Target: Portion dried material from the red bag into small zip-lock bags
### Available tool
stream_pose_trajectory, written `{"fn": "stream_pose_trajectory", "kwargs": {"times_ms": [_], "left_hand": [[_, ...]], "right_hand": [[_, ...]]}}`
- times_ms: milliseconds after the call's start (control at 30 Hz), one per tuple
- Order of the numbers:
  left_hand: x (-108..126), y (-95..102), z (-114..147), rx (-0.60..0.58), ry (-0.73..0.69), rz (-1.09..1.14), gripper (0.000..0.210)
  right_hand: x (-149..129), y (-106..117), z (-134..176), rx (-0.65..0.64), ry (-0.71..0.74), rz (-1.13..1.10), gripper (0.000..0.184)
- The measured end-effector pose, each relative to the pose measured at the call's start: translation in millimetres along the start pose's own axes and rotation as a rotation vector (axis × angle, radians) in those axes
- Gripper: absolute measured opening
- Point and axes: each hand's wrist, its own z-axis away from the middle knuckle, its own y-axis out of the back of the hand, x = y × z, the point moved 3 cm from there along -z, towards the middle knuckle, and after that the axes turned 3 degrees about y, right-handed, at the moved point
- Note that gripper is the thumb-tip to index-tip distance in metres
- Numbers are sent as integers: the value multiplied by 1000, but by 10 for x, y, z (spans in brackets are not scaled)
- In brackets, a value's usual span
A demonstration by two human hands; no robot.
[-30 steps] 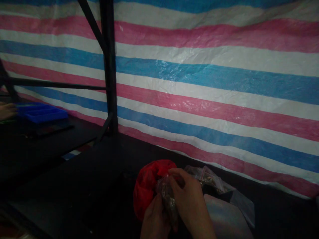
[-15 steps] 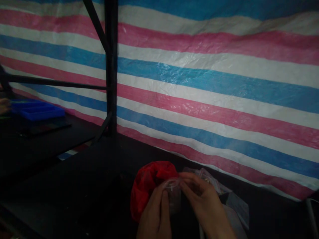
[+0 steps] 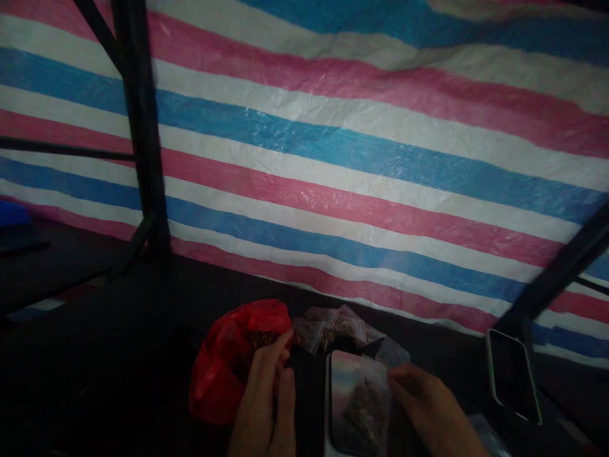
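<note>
Right hand point(image 3: 425, 397) pinches a clear bag point(image 3: 366, 406); left hand point(image 3: 266, 393), grip parted, is by a red bag point(image 3: 214, 377).

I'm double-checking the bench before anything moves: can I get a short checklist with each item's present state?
1. Filled clear bag over the glossy-topped device: ok.
2. Right hand at that bag's edge: ok.
3. Firm grip there: cannot tell.
4. Clear bag sealed: cannot tell.
5. Red plastic bag open, brown contents showing: ok.
6. Left hand holding nothing: cannot tell.
</note>
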Motion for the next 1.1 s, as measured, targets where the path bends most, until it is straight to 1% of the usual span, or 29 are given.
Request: {"fn": "stream_pose_trajectory", "kwargs": {"times_ms": [67, 167, 267, 367, 500, 600, 700, 833, 967, 1100], "left_hand": [[-33, -6, -15, -7, -4, -9, 50], [-46, -6, -12, -7, -25, -23, 47], [-35, 14, 18, 16, -48, -31, 43], [-25, 43, 37, 38, -66, -34, 39], [-12, 53, 11, 80, -77, -35, 37], [21, 8, -10, 92, -59, -33, 35], [76, -61, -8, 73, -45, -36, 33], [128, -132, 4, 57, -72, -44, 31], [115, -176, -4, 75, -109, -47, 27], [79, -205, -19, 66, -141, -62, 23]], "right_hand": [[59, 6, -54, 28, 9, 45, 47], [53, 32, -104, 58, 34, 54, 56], [63, 85, -137, 92, 54, 19, 59], [105, 91, -162, 92, 80, -20, 58], [95, 31, -151, 61, 107, -21, 56], [35, 3, -106, 20, 103, 25, 57], [-6, 17, -65, 17, 106, 65, 55], [30, 17, -55, 5, 97, 54, 52], [100, -14, -70, 10, 107, 56, 53], [103, -30, -71, -6, 114, 50, 49]]}}
